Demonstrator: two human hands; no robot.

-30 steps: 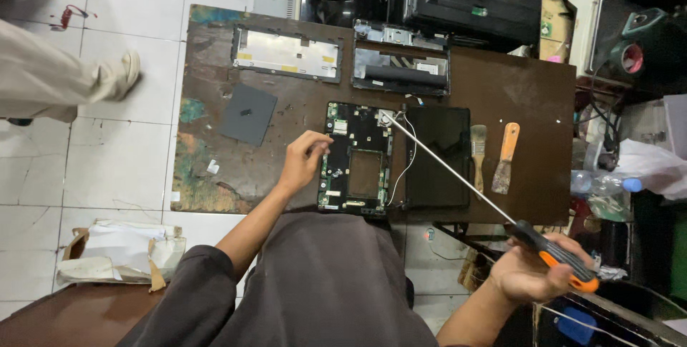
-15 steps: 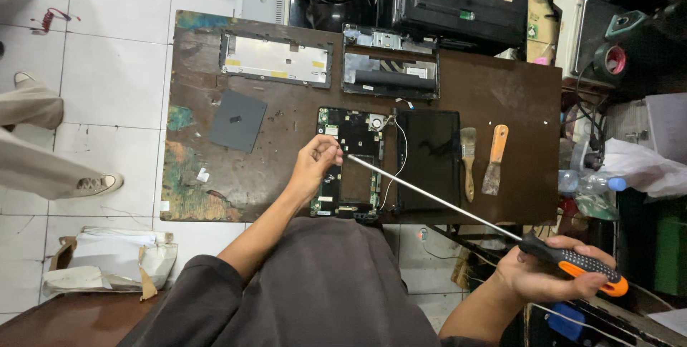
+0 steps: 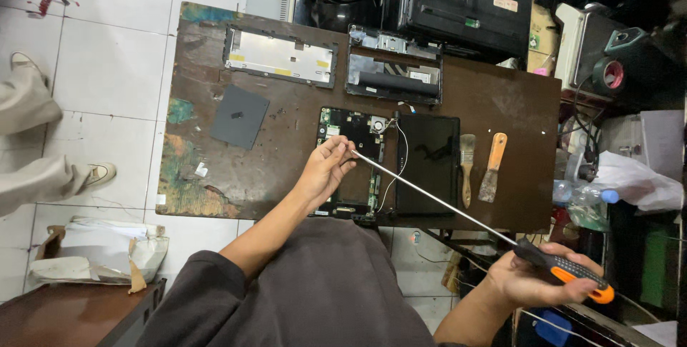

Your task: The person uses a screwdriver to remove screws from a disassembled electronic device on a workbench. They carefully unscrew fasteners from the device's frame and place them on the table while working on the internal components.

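Orange-handled, the long screwdriver [image 3: 458, 214] is clenched at its grip by the right hand [image 3: 533, 282], off the bench's near edge. Its tip is pinched by the left hand [image 3: 325, 172] over the circuit board [image 3: 354, 161], mid-bench. A slip could let the tip be dragged across components; leverage is poor.

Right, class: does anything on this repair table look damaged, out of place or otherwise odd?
Yes. The wooden table has worn, patchy paint along its left edge. The long screwdriver is held oddly: right hand on the orange handle off the table, left hand pinching its tip above the circuit board.
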